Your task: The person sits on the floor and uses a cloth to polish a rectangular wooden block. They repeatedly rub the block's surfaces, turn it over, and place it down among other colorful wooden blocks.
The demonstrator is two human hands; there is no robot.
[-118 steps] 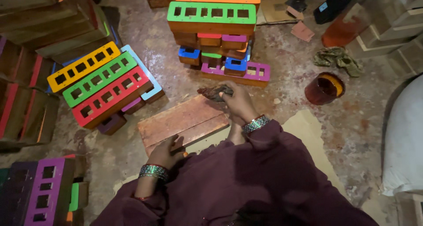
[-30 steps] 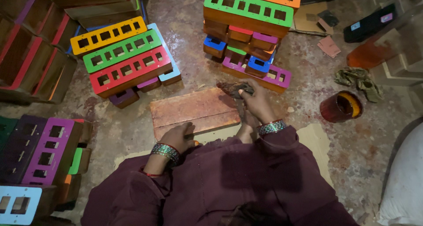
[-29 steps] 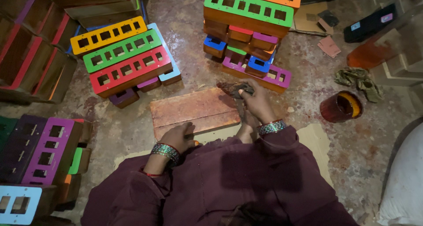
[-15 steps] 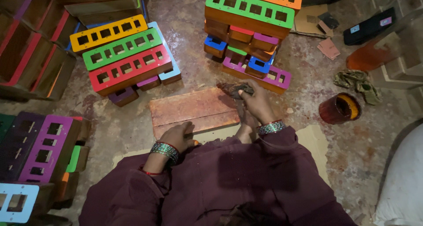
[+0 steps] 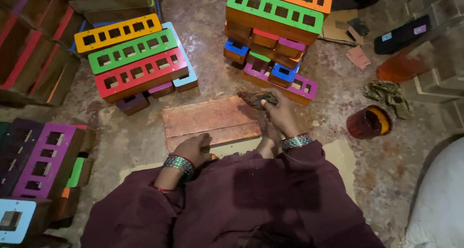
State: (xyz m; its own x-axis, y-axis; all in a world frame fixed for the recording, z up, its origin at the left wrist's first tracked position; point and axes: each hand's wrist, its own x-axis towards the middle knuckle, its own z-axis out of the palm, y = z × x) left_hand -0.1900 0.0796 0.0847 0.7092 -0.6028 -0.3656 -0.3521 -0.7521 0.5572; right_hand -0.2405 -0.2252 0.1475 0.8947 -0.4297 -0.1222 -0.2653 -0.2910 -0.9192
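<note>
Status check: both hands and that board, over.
Left hand pressing the near edge of the reddish-brown wooden board. Right hand in a shut grip on a dark rag at the board's far corner. Nothing in the way.

Left hand (image 5: 192,147) pressed flat, right hand (image 5: 280,116) reaching forward, fingers (image 5: 267,102) curled

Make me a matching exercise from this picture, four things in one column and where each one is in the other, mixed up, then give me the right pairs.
Things:
1. left hand
2. right hand
3. dark red cup
4. yellow slotted block

Places:
A. on the floor, right of the board
B. on the near edge of the reddish-brown board
C. top of the left stack, above the green block
D. at the board's far right corner, holding a dark rag

Pairs: 1-B, 2-D, 3-A, 4-C
</note>
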